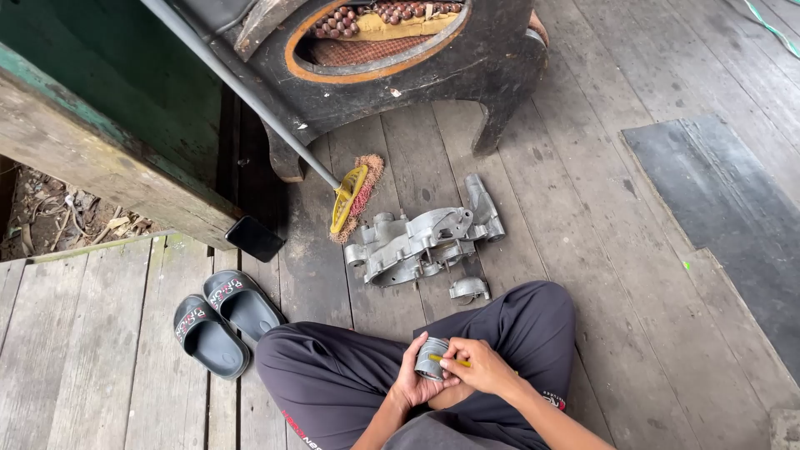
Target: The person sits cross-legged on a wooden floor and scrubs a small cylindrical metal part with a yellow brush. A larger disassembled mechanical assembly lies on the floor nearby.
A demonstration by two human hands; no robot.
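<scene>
I sit cross-legged on a wooden plank floor in dark trousers. My left hand (417, 379) grips a small grey metal cylinder (431, 357), like a piston, over my lap. My right hand (477, 367) holds a thin yellow stick-like tool (450, 361) against the cylinder's side. In front of my knees lies a large silver engine casing (421, 242) on the planks. A small loose silver metal part (469, 288) rests just below it, near my right knee.
A broom with a yellow head and grey handle (348, 198) leans in from the upper left. A black phone (254, 238) and a pair of dark slippers (221, 321) lie at left. A dark wooden chair (392, 75) stands behind; a black mat (717, 208) lies at right.
</scene>
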